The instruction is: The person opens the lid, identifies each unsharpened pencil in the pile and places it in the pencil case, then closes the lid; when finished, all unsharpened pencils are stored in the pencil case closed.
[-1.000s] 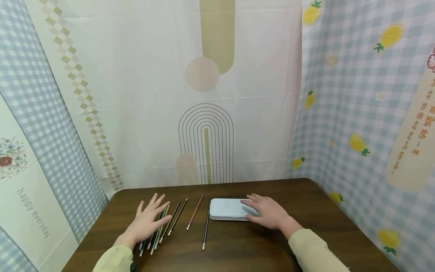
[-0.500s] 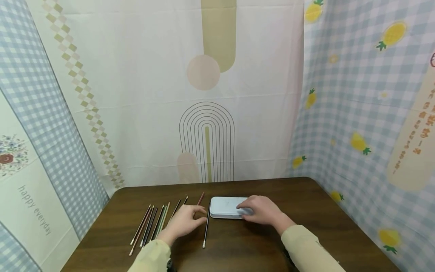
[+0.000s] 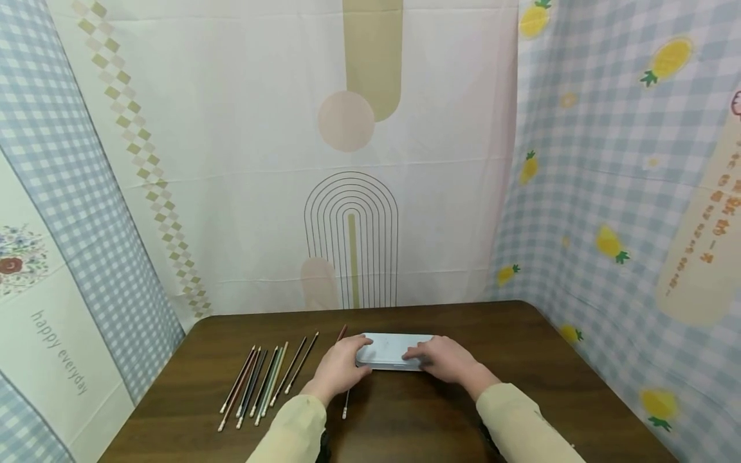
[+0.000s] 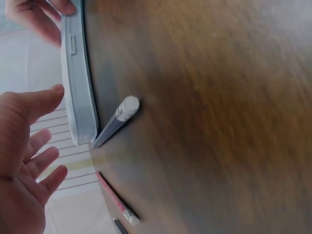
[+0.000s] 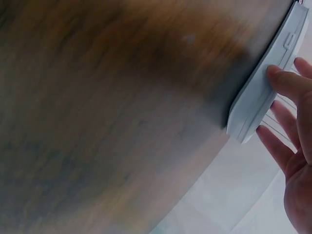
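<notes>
A pale blue, flat pencil case [image 3: 386, 351] lies closed on the brown table. My right hand [image 3: 448, 361] grips its right end; in the right wrist view the thumb [image 5: 279, 73] presses the front wall and the other fingers reach over the lid side. At the left end is my left hand [image 3: 340, 365], fingers spread. Its thumb [image 4: 46, 100] points at the case's front edge in the left wrist view. A dark pencil [image 4: 116, 122] with a white eraser lies right beside the left end. The left hand partly covers it and a red pencil [image 3: 342, 332] in the head view.
Several pencils [image 3: 255, 386] lie side by side on the left of the table [image 3: 428, 418], eraser ends toward me. Two dark ones [image 3: 302, 363] sit between that group and my left hand. Printed cloth [image 3: 249, 161] hangs behind the table and at both sides.
My left hand has moved right from above the pencils to the left end of the pencil case. My right hand's fingers, spread at first, have curled onto the case's right end.
</notes>
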A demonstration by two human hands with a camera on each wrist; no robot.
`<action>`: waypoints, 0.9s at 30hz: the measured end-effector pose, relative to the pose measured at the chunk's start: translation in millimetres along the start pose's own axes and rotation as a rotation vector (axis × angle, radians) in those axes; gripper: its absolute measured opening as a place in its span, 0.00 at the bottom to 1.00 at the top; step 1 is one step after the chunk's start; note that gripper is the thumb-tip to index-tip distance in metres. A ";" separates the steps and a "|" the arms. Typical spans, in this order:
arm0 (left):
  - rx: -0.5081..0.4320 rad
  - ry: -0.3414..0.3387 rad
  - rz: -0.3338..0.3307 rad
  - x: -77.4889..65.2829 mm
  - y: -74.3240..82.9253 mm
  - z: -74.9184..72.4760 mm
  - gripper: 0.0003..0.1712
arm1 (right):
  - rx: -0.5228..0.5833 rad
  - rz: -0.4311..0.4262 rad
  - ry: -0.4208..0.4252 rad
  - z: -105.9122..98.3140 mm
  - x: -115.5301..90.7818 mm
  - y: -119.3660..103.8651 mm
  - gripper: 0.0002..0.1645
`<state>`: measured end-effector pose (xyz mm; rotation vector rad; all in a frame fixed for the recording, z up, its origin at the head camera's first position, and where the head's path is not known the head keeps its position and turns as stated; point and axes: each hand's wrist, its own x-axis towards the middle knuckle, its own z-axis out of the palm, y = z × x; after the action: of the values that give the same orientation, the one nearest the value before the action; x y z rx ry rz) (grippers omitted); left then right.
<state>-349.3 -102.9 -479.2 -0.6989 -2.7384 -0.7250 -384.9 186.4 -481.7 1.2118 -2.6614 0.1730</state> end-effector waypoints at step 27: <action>0.071 -0.082 -0.043 11.8 5.0 19.3 0.27 | -0.021 -0.137 0.042 -2.7 -3.9 4.9 0.20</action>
<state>-358.7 -84.6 -489.8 -0.6715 -2.8462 -0.6182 -385.7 193.0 -480.1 1.3629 -2.5275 0.1460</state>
